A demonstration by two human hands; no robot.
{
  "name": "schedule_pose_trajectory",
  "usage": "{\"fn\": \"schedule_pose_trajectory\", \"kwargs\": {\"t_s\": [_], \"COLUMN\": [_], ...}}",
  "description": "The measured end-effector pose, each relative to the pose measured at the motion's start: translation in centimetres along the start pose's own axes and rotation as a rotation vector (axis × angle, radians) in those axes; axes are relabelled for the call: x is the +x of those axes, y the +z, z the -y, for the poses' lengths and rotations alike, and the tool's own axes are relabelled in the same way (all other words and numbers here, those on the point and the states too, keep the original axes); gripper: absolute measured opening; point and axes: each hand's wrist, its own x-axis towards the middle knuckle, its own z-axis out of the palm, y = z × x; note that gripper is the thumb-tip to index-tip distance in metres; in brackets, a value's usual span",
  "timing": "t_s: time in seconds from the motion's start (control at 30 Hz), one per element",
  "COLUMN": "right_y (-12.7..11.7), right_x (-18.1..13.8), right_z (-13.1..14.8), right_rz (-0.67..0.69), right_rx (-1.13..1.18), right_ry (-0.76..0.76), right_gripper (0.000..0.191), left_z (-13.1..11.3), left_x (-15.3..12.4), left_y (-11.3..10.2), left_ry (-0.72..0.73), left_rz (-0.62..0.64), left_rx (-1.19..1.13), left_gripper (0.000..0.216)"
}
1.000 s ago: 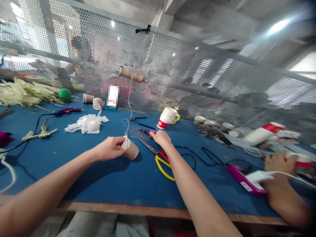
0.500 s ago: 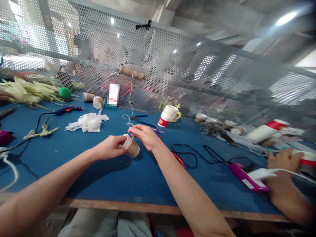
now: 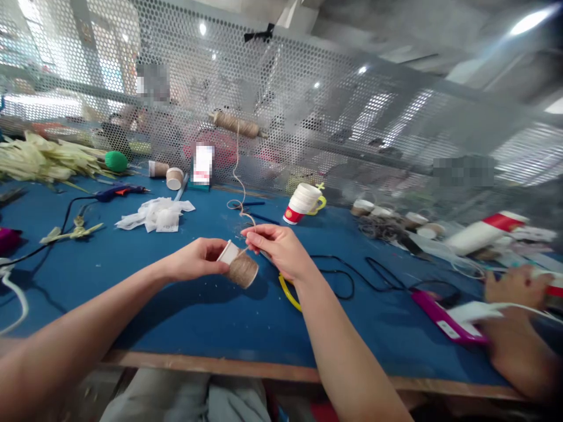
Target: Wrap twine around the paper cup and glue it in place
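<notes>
My left hand [image 3: 200,258] grips a small paper cup [image 3: 244,271] by its white rim, tilted on its side above the blue table. Tan twine is wound around most of the cup's wall, with a white band bare near the rim. Between the thumb and fingers of my right hand [image 3: 279,246] is the twine [image 3: 246,217], pinched just right of the cup. From there it runs loosely up to a twine spool [image 3: 237,125] on a rod at the mesh screen. Dark-handled pliers [image 3: 259,214] lie behind my right hand, and a yellow handle [image 3: 289,293] shows beneath its wrist.
Stacked white cups [image 3: 302,202] stand behind on the right. White crumpled cloth [image 3: 160,214], a glue gun [image 3: 118,193] and two wrapped cups [image 3: 175,178] lie left. A purple power strip [image 3: 448,319] with black cable lies right, beside another person's hand [image 3: 512,287].
Both hands and the cup have shifted slightly right. My right hand has drawn the twine away from the rim, and more of the wrapped wall faces me.
</notes>
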Motion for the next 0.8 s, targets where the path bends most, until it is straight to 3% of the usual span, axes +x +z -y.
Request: {"fn": "schedule_pose_trajectory", "kwargs": {"t_s": [0.2,0.8], "right_y": [0.32,0.79], "right_x": [0.05,0.04], "right_z": [-0.36,-0.98], "right_rz": [-0.124,-0.164], "right_rx": [-0.082,-0.228], "right_ry": [-0.065,-0.038], "right_gripper": [0.021,0.02], "left_z": [-0.58,-0.96], "left_x": [-0.21,-0.63], "left_y": [0.22,0.5], "left_ry": [0.003,0.023], "left_rz": [0.047,0.065], "left_rx": [0.014,0.133], "left_gripper": [0.026,0.025]}}
